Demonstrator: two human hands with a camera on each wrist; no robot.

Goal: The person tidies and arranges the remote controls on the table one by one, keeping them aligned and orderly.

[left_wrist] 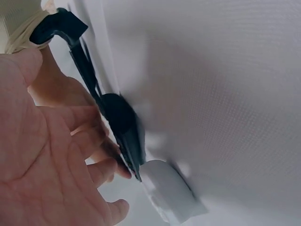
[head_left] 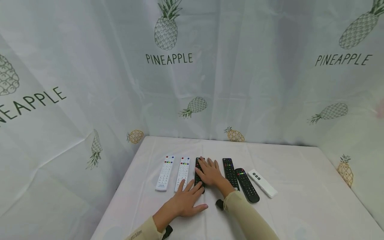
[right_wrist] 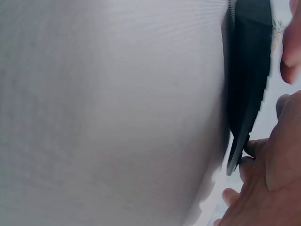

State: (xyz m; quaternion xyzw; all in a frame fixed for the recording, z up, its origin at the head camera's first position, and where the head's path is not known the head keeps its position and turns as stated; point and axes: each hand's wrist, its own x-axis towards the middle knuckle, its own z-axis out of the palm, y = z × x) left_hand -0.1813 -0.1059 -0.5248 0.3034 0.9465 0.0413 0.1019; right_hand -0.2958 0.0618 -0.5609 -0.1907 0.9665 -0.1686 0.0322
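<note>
**Both hands on the middle black remote**

Toward the tabletop's back edge, I see six remotes in a row. My right hand [head_left: 211,172] lies flat, fingers straight, on the black remote [head_left: 198,168]; my left hand [head_left: 185,201] touches its near end with spread fingers. I judge lining-up nearly done: two white remotes [head_left: 165,172] sit straight, while the right-end white one [head_left: 263,183] lies slanted.

Six remote controls lie on the table [head_left: 300,213]. Three are white [head_left: 164,173] and three are black [head_left: 247,185]. Two hands [head_left: 184,202] show.
</note>
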